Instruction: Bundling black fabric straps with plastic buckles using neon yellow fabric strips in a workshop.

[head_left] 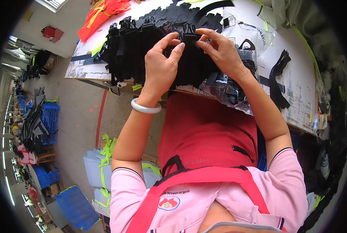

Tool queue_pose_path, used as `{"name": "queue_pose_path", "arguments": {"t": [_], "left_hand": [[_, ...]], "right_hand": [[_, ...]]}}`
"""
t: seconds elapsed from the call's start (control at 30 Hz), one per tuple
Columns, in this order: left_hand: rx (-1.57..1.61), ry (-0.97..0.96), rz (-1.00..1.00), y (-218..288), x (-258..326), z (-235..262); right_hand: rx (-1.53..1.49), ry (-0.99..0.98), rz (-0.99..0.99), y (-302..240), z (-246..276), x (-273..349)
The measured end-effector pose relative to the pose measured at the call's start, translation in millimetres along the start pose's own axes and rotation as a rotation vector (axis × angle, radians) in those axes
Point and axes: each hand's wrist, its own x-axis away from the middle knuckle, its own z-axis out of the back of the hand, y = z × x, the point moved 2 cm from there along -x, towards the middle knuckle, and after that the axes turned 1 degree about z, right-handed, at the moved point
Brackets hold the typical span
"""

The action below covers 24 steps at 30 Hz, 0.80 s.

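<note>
A thick heap of black webbing straps [130,58] with black plastic side-release buckles [149,24] lies along the near edge of the table. Over it, my left hand [163,62] is curled, thumb and forefinger brought toward each other; whatever is between them blends into the black straps. Facing it, my right hand [223,50] has its thumb and forefinger bent around the side of a black buckle [189,30] and its strap. The two hands are a short way apart, fingertips pointing inward. More flat black strap pieces [177,14] are stacked behind.
Right of the heap lies a clear plastic bag [235,91] of black parts, then loose black straps [278,79] on the white tabletop [299,91]. Orange strips [99,17] lie at the far left. Bundles tied with lime ribbon [97,167] and blue crates [50,116] stand on the floor.
</note>
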Motion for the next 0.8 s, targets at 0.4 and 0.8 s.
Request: {"name": "queue_pose_path", "arguments": {"t": [0.4,0.8], "left_hand": [[0.224,-0.168,0.361,-3.7,49.2,-10.8],[0.300,-0.362,0.321,-22.3,109.0,-31.2]], "right_hand": [[0.033,-0.005,0.031,18.9,-5.1,9.4],[-0.263,-0.540,-0.409,-24.8,-7.0,81.6]]}}
